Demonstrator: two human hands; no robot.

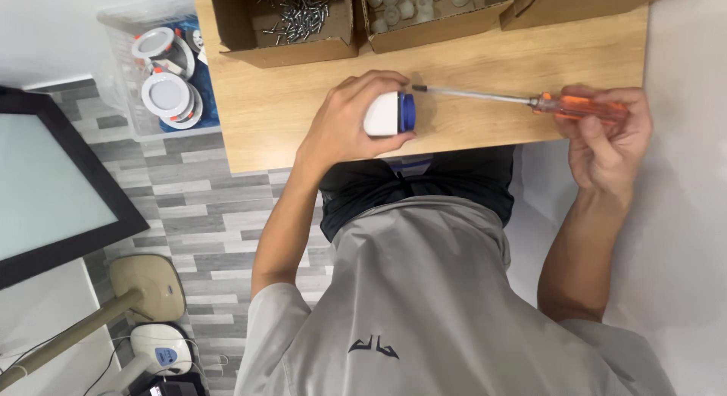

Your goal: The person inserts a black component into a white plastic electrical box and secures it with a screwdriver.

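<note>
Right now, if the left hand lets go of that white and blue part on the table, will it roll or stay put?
The white and blue part looks round and lies on its side, so it may roll. The wooden table looks flat and smooth, giving little grip. It seems small, probably light plastic.

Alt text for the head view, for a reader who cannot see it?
Left hand grips a white-and-blue part on a wooden table; right hand holds an orange-handled screwdriver, tip at the part. Cardboard boxes of screws behind.

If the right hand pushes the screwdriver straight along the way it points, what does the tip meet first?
Most likely the blue end of the white part held by the left hand. The right hand aims the screwdriver leftward; its tip already looks at the blue rim, though depth is unclear.
</note>
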